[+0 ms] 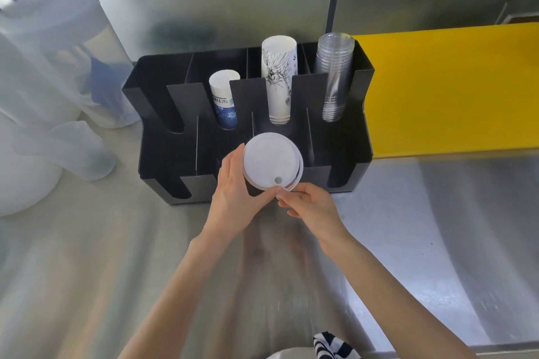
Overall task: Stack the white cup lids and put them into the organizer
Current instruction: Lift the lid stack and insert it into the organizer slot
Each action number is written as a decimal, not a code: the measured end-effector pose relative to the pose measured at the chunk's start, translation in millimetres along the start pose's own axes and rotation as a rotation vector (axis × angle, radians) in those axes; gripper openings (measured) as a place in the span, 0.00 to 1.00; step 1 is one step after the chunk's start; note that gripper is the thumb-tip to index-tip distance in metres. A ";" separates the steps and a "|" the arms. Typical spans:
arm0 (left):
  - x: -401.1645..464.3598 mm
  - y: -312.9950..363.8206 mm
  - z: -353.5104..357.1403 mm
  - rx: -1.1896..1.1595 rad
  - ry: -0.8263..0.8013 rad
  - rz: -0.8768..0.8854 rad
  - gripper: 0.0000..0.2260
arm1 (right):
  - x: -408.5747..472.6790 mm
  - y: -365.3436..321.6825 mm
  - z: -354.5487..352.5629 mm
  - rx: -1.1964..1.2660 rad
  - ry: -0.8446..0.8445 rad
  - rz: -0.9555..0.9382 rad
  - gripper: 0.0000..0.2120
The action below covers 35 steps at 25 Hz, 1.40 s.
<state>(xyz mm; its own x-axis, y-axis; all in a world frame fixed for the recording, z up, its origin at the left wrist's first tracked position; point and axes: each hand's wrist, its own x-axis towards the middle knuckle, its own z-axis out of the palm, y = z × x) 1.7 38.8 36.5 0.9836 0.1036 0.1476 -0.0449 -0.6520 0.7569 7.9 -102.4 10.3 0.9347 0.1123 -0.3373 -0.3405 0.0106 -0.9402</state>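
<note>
A stack of white cup lids (pixel 269 162) is held flat in the air just above the front middle of the black organizer (pixel 163 160). My left hand (pixel 233 195) cups the stack's left and lower edge. From below, the fingertips of my right hand (pixel 309 204) pinch the near rim, by the small round sip hole. The lids sit slightly offset at the right edge. The front compartments of the organizer that I can see are dark and hold nothing; the lids hide the middle one.
The organizer's back slots hold a short blue-printed paper cup stack (pixel 223 96), a tall printed paper cup stack (pixel 278 76) and clear plastic cups (pixel 334 73). A yellow board (pixel 455 87) lies to the right. Translucent plastic containers (pixel 49 73) stand at the left on the steel counter (pixel 437 227).
</note>
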 end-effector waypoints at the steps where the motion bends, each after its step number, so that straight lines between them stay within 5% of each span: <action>1: 3.9 1.7 -1.5 0.004 0.009 0.000 0.39 | 1.9 -1.5 1.9 0.027 0.003 0.015 0.06; 11: 39.8 7.5 1.8 0.144 -0.011 0.052 0.38 | 19.6 -8.3 11.9 0.598 -0.050 0.317 0.03; 28: 59.5 15.8 7.0 0.309 -0.032 0.062 0.39 | 28.7 -7.5 6.8 0.707 -0.022 0.384 0.03; 35: 70.1 13.5 14.0 0.524 -0.157 0.116 0.35 | 33.3 -5.0 7.0 0.735 0.024 0.488 0.04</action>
<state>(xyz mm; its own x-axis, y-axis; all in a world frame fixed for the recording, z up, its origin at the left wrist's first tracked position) 72.5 26.7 48.1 0.9934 -0.0781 0.0843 -0.1010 -0.9428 0.3178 40.1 -91.7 4.1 0.6672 0.2507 -0.7014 -0.6738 0.6045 -0.4249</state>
